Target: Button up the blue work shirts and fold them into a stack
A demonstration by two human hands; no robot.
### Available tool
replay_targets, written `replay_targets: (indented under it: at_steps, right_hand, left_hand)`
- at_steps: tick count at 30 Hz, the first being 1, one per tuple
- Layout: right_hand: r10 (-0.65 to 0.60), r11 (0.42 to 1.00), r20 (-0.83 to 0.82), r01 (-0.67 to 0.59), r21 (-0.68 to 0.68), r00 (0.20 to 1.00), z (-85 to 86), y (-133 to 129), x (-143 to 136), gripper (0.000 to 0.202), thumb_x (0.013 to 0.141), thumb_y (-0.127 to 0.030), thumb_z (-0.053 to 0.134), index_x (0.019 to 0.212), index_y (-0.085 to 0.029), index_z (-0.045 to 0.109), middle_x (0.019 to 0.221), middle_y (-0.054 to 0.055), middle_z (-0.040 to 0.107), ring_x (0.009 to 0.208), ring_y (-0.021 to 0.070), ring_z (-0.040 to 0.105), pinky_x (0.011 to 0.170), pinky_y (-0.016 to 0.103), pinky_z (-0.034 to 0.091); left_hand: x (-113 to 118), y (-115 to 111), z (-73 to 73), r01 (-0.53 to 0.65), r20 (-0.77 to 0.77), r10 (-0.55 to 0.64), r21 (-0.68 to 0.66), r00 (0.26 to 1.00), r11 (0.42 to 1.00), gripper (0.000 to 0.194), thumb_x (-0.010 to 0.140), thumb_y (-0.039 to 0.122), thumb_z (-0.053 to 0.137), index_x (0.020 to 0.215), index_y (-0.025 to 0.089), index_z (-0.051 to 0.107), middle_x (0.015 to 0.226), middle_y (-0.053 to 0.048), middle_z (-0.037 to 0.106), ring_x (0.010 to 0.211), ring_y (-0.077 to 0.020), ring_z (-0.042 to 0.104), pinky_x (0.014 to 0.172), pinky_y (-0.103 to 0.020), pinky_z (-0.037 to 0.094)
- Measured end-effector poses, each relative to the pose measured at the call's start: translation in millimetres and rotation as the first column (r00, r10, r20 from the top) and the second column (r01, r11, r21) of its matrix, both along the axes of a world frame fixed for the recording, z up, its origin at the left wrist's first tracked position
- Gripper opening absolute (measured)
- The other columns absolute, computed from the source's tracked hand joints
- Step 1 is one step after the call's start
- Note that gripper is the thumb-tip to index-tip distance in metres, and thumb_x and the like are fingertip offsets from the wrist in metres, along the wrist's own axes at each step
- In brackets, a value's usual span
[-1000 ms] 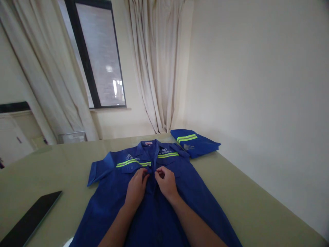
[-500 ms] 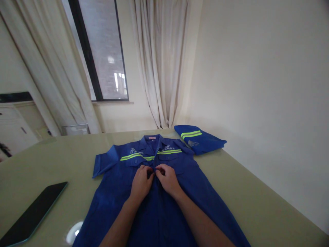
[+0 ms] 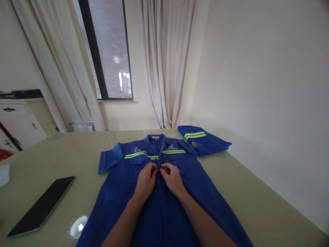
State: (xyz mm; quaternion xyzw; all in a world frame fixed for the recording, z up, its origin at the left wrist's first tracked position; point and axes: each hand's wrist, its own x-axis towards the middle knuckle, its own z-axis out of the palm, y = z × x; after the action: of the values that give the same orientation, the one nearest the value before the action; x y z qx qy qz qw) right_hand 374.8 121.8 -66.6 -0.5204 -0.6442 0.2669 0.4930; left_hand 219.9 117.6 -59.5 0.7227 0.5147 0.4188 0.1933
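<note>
A blue short-sleeved work shirt (image 3: 205, 202) with a yellow-green reflective stripe across the chest lies spread on the table, collar at the far end. My left hand (image 3: 147, 178) pinches the shirt's front edge just below the stripe. Close beside it, my right hand (image 3: 172, 176) pinches the same front opening from the other side, fingertips almost meeting. Whatever small part sits between the fingertips is hidden. Above the hands the collar stands apart in a V, with a label inside the neck.
A folded blue garment (image 3: 209, 144) with a reflective stripe lies at the back right, near the wall. A flat black tablet-like object (image 3: 42, 207) rests on the greenish table (image 3: 84, 161) at left. A window (image 3: 110, 51) and curtains (image 3: 164, 68) are behind.
The view has turned slightly left, so everything sits further right. Both hands stay at the shirt's front opening, with the left thumb and fingers drawn closer together.
</note>
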Motion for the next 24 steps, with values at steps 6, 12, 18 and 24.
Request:
replay_targets:
  at_steps: [6,12,18,24]
  right_hand:
    - [0.003,1.000,-0.046,-0.002,0.010,0.999,1.5,-1,1,0.026,0.083,-0.032,0.059,0.095,-0.016,0.076,0.079,0.005,0.074,0.070,0.0194,0.065,0.066,0.029,0.049]
    - [0.045,0.999,-0.093,-0.045,-0.002,0.995,9.7,-4,2,0.026,0.086,-0.036,0.058,0.088,-0.018,0.076,0.079,0.005,0.075,0.073,0.0203,0.067,0.067,0.029,0.050]
    - [0.105,0.988,-0.181,-0.124,-0.093,0.978,4.7,-2,2,0.020,0.081,-0.035,0.060,0.089,-0.018,0.068,0.056,-0.003,0.061,0.048,0.0146,0.053,0.049,0.024,0.036]
    - [0.130,0.987,-0.105,-0.139,-0.076,0.986,5.5,-1,1,0.016,0.082,-0.035,0.062,0.087,-0.020,0.065,0.054,-0.005,0.057,0.048,0.0132,0.051,0.049,0.023,0.034]
  left_hand:
    - [0,0,0.4,-0.011,0.039,0.011,-0.007,0.999,1.000,0.009,0.092,0.024,0.053,0.092,0.025,0.061,0.089,-0.002,0.073,0.084,-0.0205,0.070,0.079,-0.033,0.052]
    - [1,-3,3.7,-0.038,0.050,0.038,-0.007,0.998,0.999,0.010,0.091,0.026,0.055,0.093,0.024,0.064,0.091,-0.003,0.075,0.086,-0.0218,0.071,0.081,-0.035,0.053]
    - [1,-4,4.5,-0.013,0.062,0.013,0.006,0.998,1.000,0.014,0.091,0.025,0.054,0.095,0.025,0.067,0.094,-0.004,0.076,0.090,-0.0225,0.071,0.085,-0.036,0.053]
    - [2,0,2.3,0.034,0.137,-0.029,-0.036,0.990,0.999,0.020,0.091,0.022,0.050,0.096,0.024,0.069,0.095,-0.003,0.078,0.091,-0.0208,0.073,0.085,-0.033,0.055]
